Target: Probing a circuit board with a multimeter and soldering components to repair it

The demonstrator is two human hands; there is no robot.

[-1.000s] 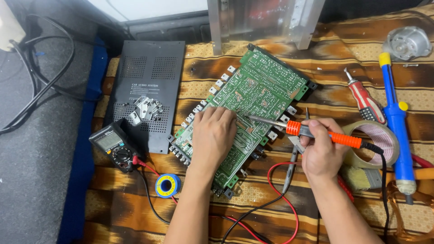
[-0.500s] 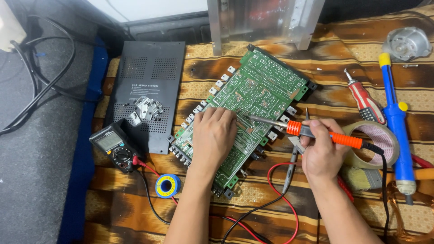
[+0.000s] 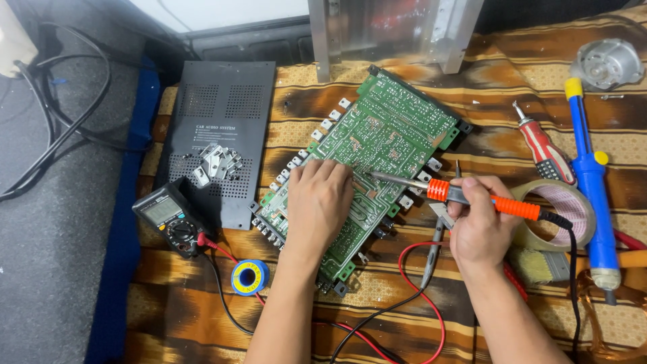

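The left hand [image 3: 318, 202] is pressing flat, fingers loose, on the board [image 3: 377, 155]; the right hand [image 3: 480, 226] is gripping the iron [image 3: 465, 195], tip at a joint. Soldering seems underway; steadiness is needed.

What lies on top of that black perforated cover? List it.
On the black perforated cover lies a small heap of silvery metal clips. The multimeter overlaps its lower left corner, hiding that part. Nothing beneath the cover shows.
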